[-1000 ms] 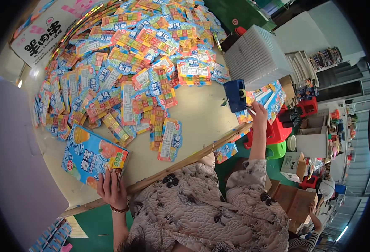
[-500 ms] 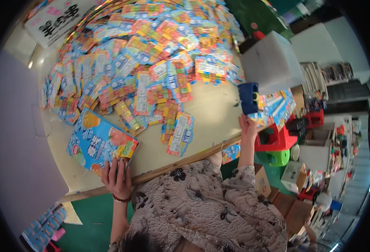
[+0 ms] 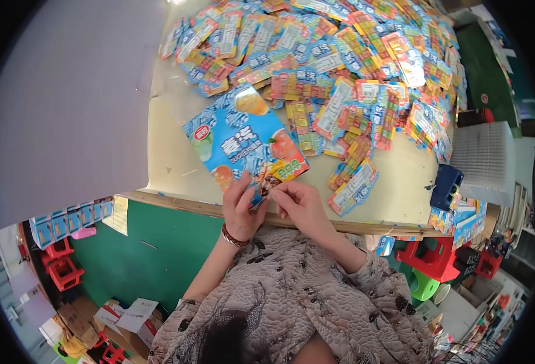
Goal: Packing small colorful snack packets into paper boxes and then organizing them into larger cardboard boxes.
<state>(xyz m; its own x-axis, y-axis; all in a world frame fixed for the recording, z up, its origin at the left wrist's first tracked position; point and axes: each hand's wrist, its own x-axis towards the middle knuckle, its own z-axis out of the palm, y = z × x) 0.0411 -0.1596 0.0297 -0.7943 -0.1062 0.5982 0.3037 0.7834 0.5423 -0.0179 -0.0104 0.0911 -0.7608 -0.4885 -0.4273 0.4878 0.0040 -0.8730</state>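
Observation:
A flat blue box (image 3: 243,139) with fruit pictures lies tilted near the table's front edge. My left hand (image 3: 242,213) grips its near corner, fingers on top and thumb along the near edge. Beside it my right hand (image 3: 304,209) is closed in a pinch at the same end of the box, close to a dark patch on the corner. What the right fingertips hold is too small to make out. Just right of the box lie several flat, colourful candy packets, the nearest being a blue-edged packet (image 3: 353,188).
A big heap of similar packets (image 3: 316,57) covers the table's far side. At the right edge stand a dark blue tape dispenser (image 3: 446,187) and a white block-like stack (image 3: 483,161). A pale grey panel (image 3: 67,115) rises on the left. Red stools (image 3: 431,258) stand below the table's right end.
My right hand has left the tape dispenser and come over to the box, beside my left hand. The view has swung left. My left hand keeps hold of the box.

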